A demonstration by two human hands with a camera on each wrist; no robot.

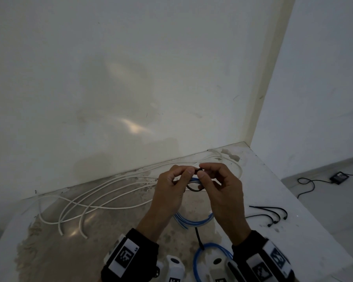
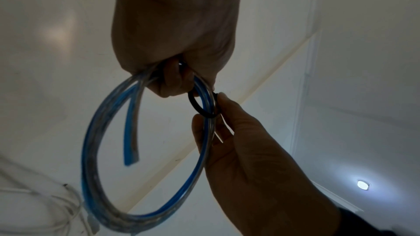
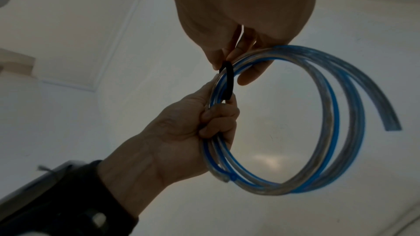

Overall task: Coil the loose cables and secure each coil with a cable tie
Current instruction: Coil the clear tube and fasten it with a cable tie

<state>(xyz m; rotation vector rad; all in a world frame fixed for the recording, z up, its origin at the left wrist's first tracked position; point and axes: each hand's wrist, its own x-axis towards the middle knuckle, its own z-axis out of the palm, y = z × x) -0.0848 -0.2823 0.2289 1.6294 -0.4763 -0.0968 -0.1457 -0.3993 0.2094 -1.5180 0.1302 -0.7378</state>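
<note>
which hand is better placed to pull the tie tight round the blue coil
Right, probably. The left hand already grips the blue coil with fingers curled round its strands, steadying it. The right hand pinches the black cable tie looped loosely round them, so it looks free to pull.
</note>
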